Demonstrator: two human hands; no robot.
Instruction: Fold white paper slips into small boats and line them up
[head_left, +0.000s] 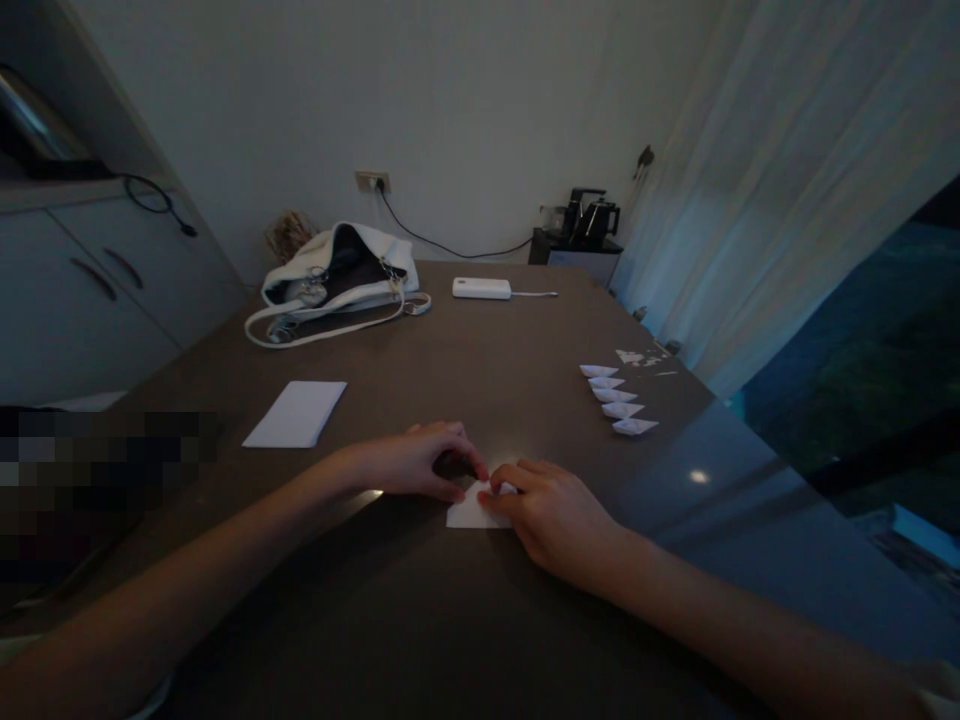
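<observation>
Head view: you've got the small folded paper [466, 516] on the near part of the surface [472, 350], right in front of you, flat bottom edge toward you, upper part between your hands. Left hand [401, 462]: thumb by the paper's left slope, forefinger near the top, visible gap between the two; whether that grip clamps any paper, can't tell. Right hand [568, 515]: thumb and forefinger drawn together, grip pinched on the upper right part, fingers hiding that corner.

Handling, my read: next to no weight, thin, bends easily, a bit stiffer where layers double up. Creases and tears are the risk, weight isn't. Could skid on the smooth top if pushed from one side. Best hold is light fingertips on the doubled edges, one side each; keep pressure off the single-layer parts and the points. Fold detail under your fingers is too small to read.

Around it: five small boat-like paper pieces [621, 410] in a row off to the right, likely easy to crush, so lift those by a thick folded side. Stack of white paper [296, 415] to the left, beyond your left forearm. White bag [394, 252] and white device [481, 289] with short cable farther back.
</observation>
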